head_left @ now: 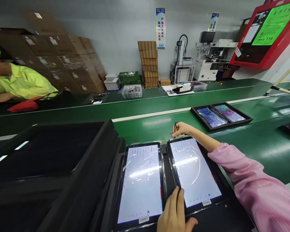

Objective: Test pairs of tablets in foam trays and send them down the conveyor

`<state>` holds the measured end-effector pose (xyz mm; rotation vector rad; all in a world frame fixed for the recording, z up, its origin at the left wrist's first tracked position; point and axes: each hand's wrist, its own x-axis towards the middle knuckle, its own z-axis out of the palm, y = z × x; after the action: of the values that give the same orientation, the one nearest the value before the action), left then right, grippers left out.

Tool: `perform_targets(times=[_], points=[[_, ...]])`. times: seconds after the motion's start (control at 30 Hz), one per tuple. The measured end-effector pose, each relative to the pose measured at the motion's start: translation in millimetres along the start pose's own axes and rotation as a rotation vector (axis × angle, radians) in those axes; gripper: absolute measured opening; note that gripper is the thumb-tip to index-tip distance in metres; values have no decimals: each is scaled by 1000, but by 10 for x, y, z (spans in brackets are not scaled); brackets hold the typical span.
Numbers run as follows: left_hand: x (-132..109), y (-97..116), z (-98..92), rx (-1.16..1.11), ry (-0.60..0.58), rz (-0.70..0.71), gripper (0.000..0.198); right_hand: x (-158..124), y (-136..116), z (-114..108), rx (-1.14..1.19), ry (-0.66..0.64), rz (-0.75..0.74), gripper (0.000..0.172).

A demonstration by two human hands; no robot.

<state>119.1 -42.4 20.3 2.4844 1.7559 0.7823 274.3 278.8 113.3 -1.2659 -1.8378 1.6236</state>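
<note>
Two tablets with lit white screens lie side by side in a black foam tray. Clear film with glare covers both the left tablet and the right tablet. My left hand rests at the lower left edge of the right tablet, fingers stretched out and thumb apart. Beyond that tablet's top edge is my right hand, its fingers pinched on a thin black object too small to name exactly. A curved line shows on each screen.
Stacked black foam trays rise at left. On the green conveyor another foam tray carries two lit tablets. Across the line sits a person in a yellow top. Clear plastic trays stand on the far bench.
</note>
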Motion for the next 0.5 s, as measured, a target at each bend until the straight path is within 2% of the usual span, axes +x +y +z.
perform_targets(times=[0.1,0.23,0.5], points=[[11,14,-18,-16,-15,-25,76,-35,9,-9,-40,11,-1,53],[28,49,-52,-28,-19,-38,77,-20,21,-24,-82,-20,33,56],[65,151,-99,-16,-40,-131,77,118,-94,-56,-163,-249,171,52]])
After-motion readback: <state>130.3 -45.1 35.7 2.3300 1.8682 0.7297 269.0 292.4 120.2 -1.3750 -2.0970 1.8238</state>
